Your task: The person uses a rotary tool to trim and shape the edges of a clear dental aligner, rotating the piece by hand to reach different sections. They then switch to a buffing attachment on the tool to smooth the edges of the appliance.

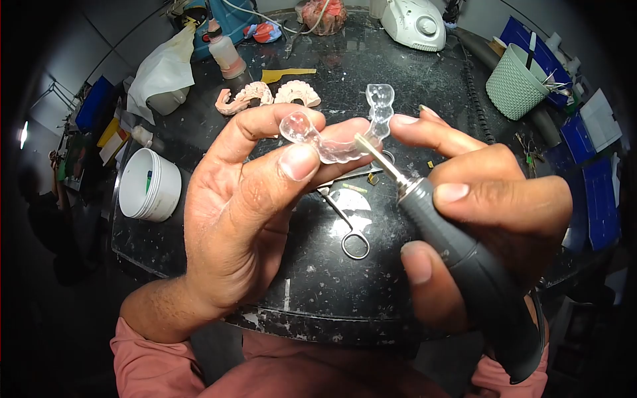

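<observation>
A clear dental aligner (340, 151) is pinched between the thumb and fingers of my left hand (242, 179), its open ends pointing up and away. My right hand (491, 199) is wrapped round a black rotary handpiece (458, 245). The thin metal bit of the handpiece reaches up and left, and its tip is at the inner edge of the aligner. One fingertip of my right hand lies close to the aligner's right arm. Beneath the hands, metal scissors (355, 244) lie on the black table (318, 278), partly hidden by my left hand.
Pinkish dental models (297, 93) and a yellow strip (288, 73) lie beyond my left hand. Around them are a white tub (151, 186), a bottle (227, 56), a white control unit (413, 25) and a green basket (519, 83). A person (50, 205) is at far left.
</observation>
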The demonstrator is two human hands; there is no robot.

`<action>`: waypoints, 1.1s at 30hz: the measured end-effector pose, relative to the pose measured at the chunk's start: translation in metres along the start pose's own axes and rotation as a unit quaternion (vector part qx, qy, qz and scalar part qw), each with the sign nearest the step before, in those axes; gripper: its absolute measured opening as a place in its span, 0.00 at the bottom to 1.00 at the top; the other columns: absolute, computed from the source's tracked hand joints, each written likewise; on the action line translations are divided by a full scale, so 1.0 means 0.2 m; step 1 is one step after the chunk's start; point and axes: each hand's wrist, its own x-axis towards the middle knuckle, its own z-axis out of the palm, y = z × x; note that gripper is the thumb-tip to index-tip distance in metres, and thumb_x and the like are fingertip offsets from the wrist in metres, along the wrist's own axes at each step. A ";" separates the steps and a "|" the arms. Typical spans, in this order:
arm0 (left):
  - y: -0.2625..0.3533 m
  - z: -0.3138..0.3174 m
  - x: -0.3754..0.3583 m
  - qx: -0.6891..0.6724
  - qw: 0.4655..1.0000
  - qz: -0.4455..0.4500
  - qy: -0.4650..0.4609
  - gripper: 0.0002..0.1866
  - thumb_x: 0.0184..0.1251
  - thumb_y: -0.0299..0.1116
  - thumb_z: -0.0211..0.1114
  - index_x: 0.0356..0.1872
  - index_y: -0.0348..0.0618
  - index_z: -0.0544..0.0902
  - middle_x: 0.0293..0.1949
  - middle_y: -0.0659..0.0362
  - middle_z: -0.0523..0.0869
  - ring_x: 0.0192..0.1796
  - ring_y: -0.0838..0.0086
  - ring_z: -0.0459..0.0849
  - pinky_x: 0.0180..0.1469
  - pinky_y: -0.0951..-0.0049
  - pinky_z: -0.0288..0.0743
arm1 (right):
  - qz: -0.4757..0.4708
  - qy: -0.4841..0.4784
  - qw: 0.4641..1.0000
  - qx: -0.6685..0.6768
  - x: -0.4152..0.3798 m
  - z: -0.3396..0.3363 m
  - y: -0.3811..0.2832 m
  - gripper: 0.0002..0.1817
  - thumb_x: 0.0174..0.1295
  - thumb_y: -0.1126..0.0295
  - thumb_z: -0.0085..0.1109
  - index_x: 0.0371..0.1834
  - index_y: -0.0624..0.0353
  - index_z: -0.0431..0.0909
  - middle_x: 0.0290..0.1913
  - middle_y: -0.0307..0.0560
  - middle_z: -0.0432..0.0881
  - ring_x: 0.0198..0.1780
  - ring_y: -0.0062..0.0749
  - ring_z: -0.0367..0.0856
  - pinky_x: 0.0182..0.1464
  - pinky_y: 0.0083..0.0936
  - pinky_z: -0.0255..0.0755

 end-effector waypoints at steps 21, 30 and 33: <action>-0.01 -0.05 0.02 0.045 0.998 0.027 -0.043 0.18 0.67 0.30 0.55 0.55 0.34 0.70 0.57 0.48 0.75 0.60 0.57 0.78 0.67 0.50 0.67 | -0.002 -0.031 0.999 -0.015 0.02 -0.02 0.01 0.24 0.55 0.66 0.66 0.48 0.60 0.61 0.35 0.51 0.74 0.49 0.57 0.80 0.60 0.59 0.65; -0.03 -0.04 0.01 0.043 0.995 0.074 -0.056 0.17 0.66 0.27 0.56 0.54 0.34 0.69 0.56 0.47 0.76 0.61 0.52 0.76 0.67 0.48 0.66 | 0.011 -0.014 0.999 -0.031 0.01 -0.01 -0.01 0.25 0.55 0.64 0.67 0.48 0.57 0.62 0.35 0.51 0.75 0.50 0.59 0.79 0.63 0.62 0.60; -0.02 -0.03 0.00 0.009 0.997 0.053 -0.058 0.17 0.65 0.27 0.57 0.53 0.36 0.69 0.55 0.43 0.78 0.60 0.49 0.76 0.68 0.50 0.64 | 0.032 -0.019 0.999 -0.038 0.01 0.01 -0.03 0.24 0.55 0.63 0.67 0.47 0.57 0.62 0.35 0.50 0.75 0.51 0.62 0.79 0.63 0.64 0.58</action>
